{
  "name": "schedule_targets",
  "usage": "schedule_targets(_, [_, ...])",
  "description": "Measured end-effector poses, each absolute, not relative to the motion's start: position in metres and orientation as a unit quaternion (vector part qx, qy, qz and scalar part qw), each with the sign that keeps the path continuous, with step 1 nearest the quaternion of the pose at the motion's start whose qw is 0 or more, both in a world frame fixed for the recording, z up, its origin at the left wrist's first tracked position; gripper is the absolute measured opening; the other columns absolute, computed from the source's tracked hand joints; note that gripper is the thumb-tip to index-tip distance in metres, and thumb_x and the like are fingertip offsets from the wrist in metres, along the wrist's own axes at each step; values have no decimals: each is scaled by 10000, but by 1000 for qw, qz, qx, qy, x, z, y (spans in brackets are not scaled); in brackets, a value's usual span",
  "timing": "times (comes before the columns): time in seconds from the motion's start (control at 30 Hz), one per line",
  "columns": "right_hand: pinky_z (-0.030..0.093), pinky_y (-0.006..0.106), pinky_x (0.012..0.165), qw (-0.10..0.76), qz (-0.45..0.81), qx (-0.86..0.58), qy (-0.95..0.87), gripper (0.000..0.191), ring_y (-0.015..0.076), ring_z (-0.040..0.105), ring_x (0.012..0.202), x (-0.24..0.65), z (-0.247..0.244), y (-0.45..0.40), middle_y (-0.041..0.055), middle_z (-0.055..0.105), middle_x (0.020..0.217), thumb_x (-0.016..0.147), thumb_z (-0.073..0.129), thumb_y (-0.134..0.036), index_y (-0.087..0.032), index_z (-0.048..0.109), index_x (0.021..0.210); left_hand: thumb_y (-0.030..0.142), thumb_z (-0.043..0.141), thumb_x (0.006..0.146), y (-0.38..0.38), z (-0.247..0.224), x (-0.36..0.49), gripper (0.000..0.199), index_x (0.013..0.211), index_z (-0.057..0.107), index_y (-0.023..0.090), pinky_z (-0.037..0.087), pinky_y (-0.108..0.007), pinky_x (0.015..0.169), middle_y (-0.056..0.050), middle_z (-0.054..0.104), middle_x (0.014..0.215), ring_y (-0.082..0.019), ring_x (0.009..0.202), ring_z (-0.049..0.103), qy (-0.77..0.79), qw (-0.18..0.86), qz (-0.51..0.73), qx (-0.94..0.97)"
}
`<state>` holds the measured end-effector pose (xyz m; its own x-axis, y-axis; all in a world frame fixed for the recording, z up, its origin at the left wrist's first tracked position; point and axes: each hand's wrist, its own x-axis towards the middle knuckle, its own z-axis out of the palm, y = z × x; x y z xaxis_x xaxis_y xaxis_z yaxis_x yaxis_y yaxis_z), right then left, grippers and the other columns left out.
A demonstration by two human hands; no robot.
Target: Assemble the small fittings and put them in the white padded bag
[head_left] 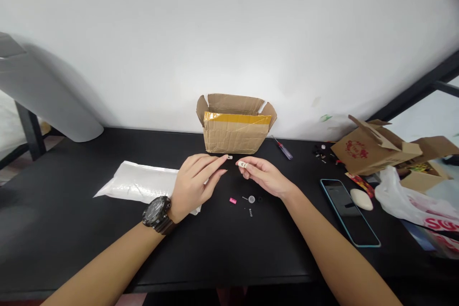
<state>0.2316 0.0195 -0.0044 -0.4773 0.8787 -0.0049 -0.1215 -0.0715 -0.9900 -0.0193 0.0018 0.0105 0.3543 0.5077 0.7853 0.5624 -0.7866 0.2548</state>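
My left hand (197,179), with a black watch on its wrist, reaches in from the left, its fingertips at a small white piece (230,157) with a dark spot. Between the thumb and fingers of my right hand (263,174) is a small white part (243,164) with dark markings. The two hands are apart, just in front of the cardboard box. Below them on the black table (215,253) lie a pink piece (233,200), a round grey part (251,199), a thin pin and a small spring-like piece (250,212).
An open cardboard box (236,136) stands against the wall, a screwdriver (283,148) beside it. A white padded bag (139,182) lies left. At right are a phone (349,213), a white mouse (361,199), a brown carton (369,150) and a plastic bag (409,201).
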Motion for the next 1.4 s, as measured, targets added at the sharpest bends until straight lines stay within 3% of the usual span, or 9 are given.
schedule_targets(0.37, [443,298,778,410,605,-354,-583,317,141,519,782,231,-8,21,23,616,915,936,698,-475,-215,733,1113,163,634,955,20,10,-39,345,1284,666,264,526,-399,904,-61,733,1116,-231,1015,673,-380,108,-460,-795])
schedule_targets(0.53, [465,305,780,431,573,-383,-583,331,142,532,774,236,-11,27,34,659,980,907,717,-491,-232,728,1113,249,574,999,14,30,-51,149,1053,712,234,506,-405,857,-51,746,1079,-244,979,666,-452,112,-353,-812])
schedule_targets(0.63, [478,318,803,432,559,-397,-586,354,147,549,789,238,-11,27,60,710,1085,903,716,-492,-236,727,1148,341,584,989,-8,31,-62,162,897,628,215,506,-430,934,-75,699,1214,-271,1090,644,-515,65,-319,-793])
schedule_targets(0.73, [478,321,784,419,568,-385,-595,388,141,544,768,237,-8,25,79,726,1167,914,709,-468,-243,713,1230,423,657,923,-35,12,-74,250,954,530,210,486,-458,1026,-153,607,1373,-327,1297,554,-553,33,-299,-777])
schedule_targets(0.87, [481,320,736,391,559,-387,-620,421,130,535,707,234,-6,22,79,744,1136,941,672,-464,-238,697,1295,400,665,881,-55,-17,-81,255,957,514,209,333,-577,1171,-184,545,1470,-395,1420,442,-580,63,-246,-774])
schedule_targets(0.97, [509,341,783,362,492,-424,-669,401,160,617,769,230,-2,18,66,763,1090,987,598,-472,-249,705,1302,310,609,892,-55,-21,-78,137,902,507,220,302,-598,1178,-155,557,1475,-383,1422,449,-581,67,-221,-780])
schedule_targets(1.1, [506,372,953,356,341,-438,-752,325,222,694,1043,219,4,5,44,756,1188,1011,578,-412,-297,718,1281,195,535,905,-51,-16,-72,84,845,485,226,294,-593,1179,-117,609,1424,-330,1360,521,-574,53,-232,-784])
schedule_targets(1.23, [528,329,908,332,303,-421,-788,361,190,719,997,197,11,-12,12,766,1173,1032,574,-362,-309,600,1388,171,493,953,-50,-14,-71,86,886,496,224,310,-555,1188,-108,645,1351,-280,1321,556,-565,29,-292,-771])
schedule_targets(1.4, [476,324,881,287,171,-361,-871,171,186,689,940,154,12,-23,21,773,1077,1047,575,-328,-242,688,1142,206,474,1005,-50,-10,-69,92,918,493,225,428,-482,1103,-117,655,1244,-264,1294,570,-547,-23,-391,-740])
